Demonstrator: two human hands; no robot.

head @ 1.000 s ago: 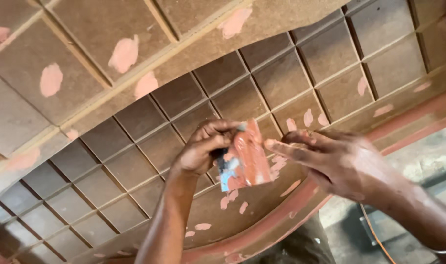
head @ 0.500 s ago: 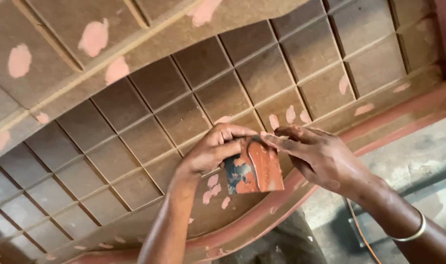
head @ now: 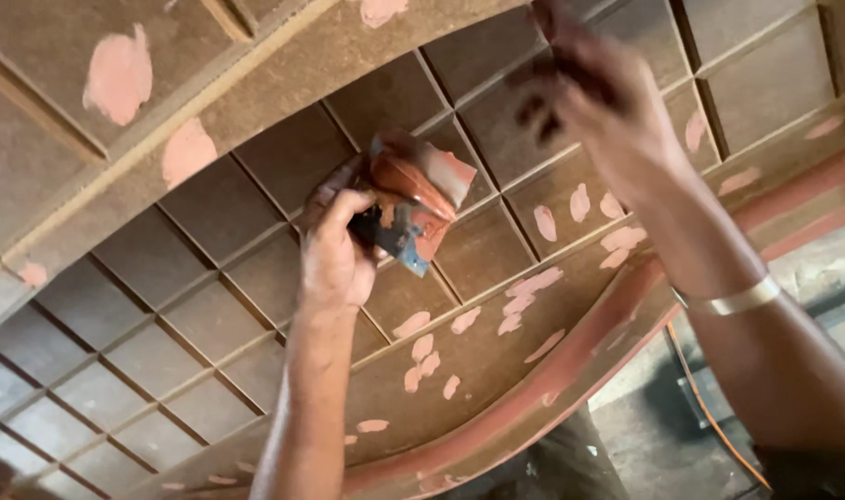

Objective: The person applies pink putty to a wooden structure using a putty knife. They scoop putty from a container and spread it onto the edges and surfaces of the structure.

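Note:
My left hand (head: 335,250) grips a small flat scraper (head: 413,199) loaded with reddish-pink filler, held just over a brown wooden panel (head: 210,306) carved with a grid of recessed squares. My right hand (head: 598,93) is lifted above the upper part of the grid, to the right of the scraper. It is blurred by motion, so its fingers are hard to read. A metal bangle (head: 728,301) sits on that wrist. Pink filler patches (head: 524,296) dot the panel's curved border below both hands.
More filler patches (head: 117,74) mark the wide frame board at the upper left. The panel's curved edge (head: 552,389) is coated reddish. Beyond it at the lower right lie a grey floor and an orange cable (head: 709,407).
My right hand has left the scraper and swung up and right over the grid. My left hand with the scraper has shifted slightly up and left.

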